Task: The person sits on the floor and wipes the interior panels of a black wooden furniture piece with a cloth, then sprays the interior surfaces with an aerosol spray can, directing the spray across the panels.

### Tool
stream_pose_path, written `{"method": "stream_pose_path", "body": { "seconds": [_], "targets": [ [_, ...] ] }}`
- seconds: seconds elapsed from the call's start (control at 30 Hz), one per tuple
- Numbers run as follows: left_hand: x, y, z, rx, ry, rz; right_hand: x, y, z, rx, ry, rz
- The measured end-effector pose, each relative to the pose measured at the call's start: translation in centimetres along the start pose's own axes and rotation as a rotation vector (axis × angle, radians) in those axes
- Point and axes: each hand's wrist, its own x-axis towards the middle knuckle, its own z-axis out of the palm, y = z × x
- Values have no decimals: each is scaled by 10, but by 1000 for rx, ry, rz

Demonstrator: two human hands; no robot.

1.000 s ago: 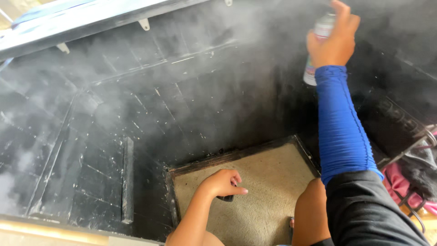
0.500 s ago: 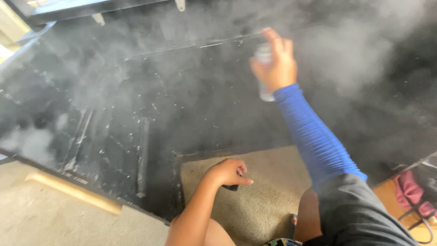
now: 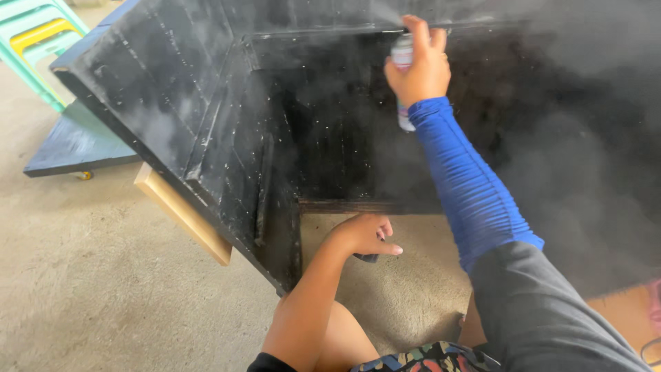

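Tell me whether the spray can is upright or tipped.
Roughly upright. The spray can stands nozzle-up in the right hand, forefinger on top, with mist hanging before the black panel.

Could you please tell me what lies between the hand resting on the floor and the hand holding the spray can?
In the head view, between the left hand and the right hand holding the spray can lies the black-painted inner wall, hazed by paint mist.
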Motion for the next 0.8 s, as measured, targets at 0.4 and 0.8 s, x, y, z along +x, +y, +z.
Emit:
{"method": "stream_pose_path", "body": {
  "seconds": [0.4, 0.8],
  "targets": [
    [-58, -22, -15, 2, 45, -93, -2, 147, -93, -166, 381, 34],
    [-73, -20, -18, -55, 78, -45, 35, 14, 45, -133, 132, 47]
  ]
}}
